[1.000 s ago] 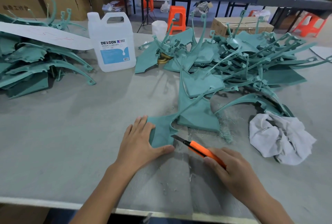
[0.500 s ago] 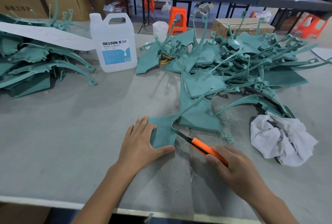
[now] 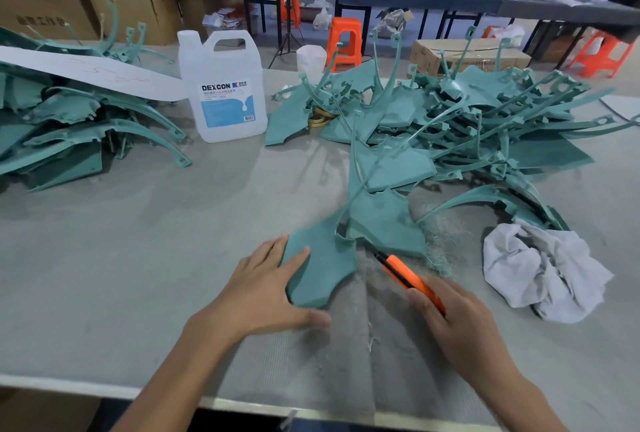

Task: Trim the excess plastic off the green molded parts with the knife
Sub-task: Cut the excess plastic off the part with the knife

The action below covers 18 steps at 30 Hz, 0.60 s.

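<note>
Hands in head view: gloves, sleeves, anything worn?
Nothing worn. The left hand and right hand are bare, with no gloves, rings or watch visible. Both arms are bare to the frame edge, with no sleeves in view.

Green molded part point(image 3: 320, 269) flat on table; orange knife point(image 3: 408, 277) beside.

Matt green plastic part point(image 3: 320, 267), crumpled cloth rag point(image 3: 543, 272), felt-like tabletop point(image 3: 138, 258)

bare table point(image 3: 121, 258) lies open left of the hands; green parts pile point(image 3: 467, 133) and rag point(image 3: 540, 275) crowd the right.
</note>
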Tool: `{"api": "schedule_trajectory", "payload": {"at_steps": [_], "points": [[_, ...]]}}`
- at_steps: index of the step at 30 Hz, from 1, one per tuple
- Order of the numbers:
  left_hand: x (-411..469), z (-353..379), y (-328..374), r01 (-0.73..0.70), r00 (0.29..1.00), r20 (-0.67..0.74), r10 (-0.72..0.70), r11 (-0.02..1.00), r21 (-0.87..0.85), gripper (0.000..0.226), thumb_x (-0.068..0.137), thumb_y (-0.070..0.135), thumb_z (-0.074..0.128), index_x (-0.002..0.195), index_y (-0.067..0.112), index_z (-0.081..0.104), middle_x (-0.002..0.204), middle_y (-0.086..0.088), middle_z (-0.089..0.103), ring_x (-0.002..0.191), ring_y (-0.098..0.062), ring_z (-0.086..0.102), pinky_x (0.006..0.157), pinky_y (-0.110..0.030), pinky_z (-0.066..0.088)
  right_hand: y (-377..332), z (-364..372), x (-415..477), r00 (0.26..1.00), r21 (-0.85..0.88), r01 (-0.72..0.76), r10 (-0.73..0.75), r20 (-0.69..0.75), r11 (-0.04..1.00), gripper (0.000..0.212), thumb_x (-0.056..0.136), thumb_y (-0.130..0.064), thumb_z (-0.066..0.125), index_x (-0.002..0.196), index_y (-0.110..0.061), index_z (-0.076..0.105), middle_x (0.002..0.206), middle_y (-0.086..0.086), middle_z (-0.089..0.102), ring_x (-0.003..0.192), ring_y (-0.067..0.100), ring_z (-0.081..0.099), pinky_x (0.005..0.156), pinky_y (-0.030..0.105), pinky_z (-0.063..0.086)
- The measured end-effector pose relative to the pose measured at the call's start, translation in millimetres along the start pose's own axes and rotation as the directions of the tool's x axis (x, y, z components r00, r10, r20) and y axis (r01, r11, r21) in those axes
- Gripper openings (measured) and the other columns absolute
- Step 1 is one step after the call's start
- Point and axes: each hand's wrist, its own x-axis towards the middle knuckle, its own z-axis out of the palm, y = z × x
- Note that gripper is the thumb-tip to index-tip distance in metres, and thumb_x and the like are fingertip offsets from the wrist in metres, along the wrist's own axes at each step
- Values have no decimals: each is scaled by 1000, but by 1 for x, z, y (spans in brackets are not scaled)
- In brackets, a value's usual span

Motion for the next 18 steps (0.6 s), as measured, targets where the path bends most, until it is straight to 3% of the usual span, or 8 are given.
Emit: {"api": "schedule_trajectory", "payload": {"at_steps": [2,6,9,13,18], "points": [[-10,3,-5,-15,1000,17,14,1000,19,129,47,107,40,155,52,-6,165,11,-19,148,-7,-21,121,-39,1,1,1,-5,999,57,-30,32,-32,998,19,94,-50,53,97,-35,64,83,-17,60,74,4,57,60,30,46],[-18,18,-4,-38,978,-207,27,998,-48,106,67,95,38,157,46,13,168,9,-4,147,-2,-12,119,-31,4,-4,-2,-17,995,138,-63,73,-67,988,6,93,-40,62,98,-44,64,87,-16,62,78,5,60,65,17,44],[-17,24,4,-63,951,-308,26,992,-113,100,72,91,30,157,40,23,169,6,5,151,-3,-7,117,-25,3,-21,-1,-25,999,198,-40,43,-9,979,8,90,-51,57,96,-53,62,87,-19,62,75,2,61,63,12,42],[-11,18,11,-98,906,-419,-63,930,-353,106,70,96,29,148,27,48,160,1,36,148,-11,27,117,-25,18,-38,10,-26,999,274,-22,14,31,961,25,87,-61,53,95,-41,65,69,-12,60,60,5,56,54,14,39],[-8,18,9,-150,894,-440,-87,866,-476,105,73,98,21,142,25,53,146,11,46,141,-9,37,116,-28,28,-54,20,-23,996,361,-43,11,93,932,25,89,-66,49,103,-49,61,73,-11,70,64,5,65,58,20,47]]}}
